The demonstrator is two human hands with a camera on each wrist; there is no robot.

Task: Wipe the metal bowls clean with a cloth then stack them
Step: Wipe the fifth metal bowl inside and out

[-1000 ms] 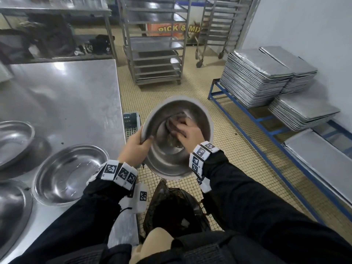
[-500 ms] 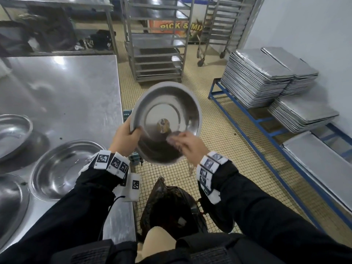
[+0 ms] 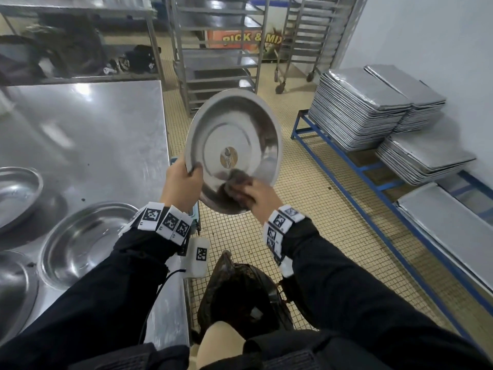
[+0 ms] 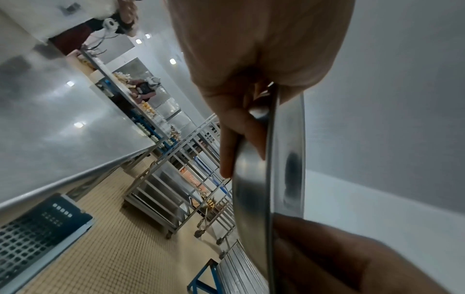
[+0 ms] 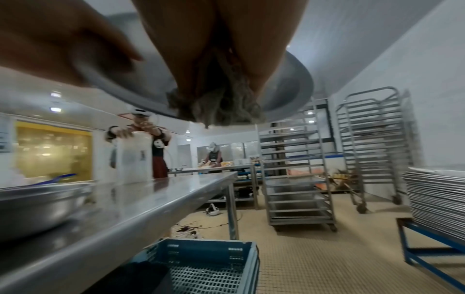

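Note:
A metal bowl (image 3: 234, 145) is held up over the floor with its underside toward me, a round sticker at its centre. My left hand (image 3: 184, 182) grips its left rim, thumb on the outside; the left wrist view shows the rim (image 4: 271, 179) edge-on between my fingers (image 4: 236, 139). My right hand (image 3: 256, 198) presses a bunched grey cloth (image 3: 236, 180) against the lower part of the underside; the cloth (image 5: 221, 103) hangs from that hand in the right wrist view. Three more metal bowls (image 3: 82, 241) lie on the steel table (image 3: 88, 134) at the left.
A blue crate (image 5: 201, 264) and a dark bag (image 3: 240, 295) sit on the tiled floor below my hands. Stacks of baking trays (image 3: 360, 108) rest on a blue rack at the right. Wheeled tray racks (image 3: 218, 49) stand behind. Two people (image 5: 158, 147) work at the far tables.
The bowl was turned from inside-up to underside toward me and raised. My right hand left the inside and now holds the cloth on the lower outside.

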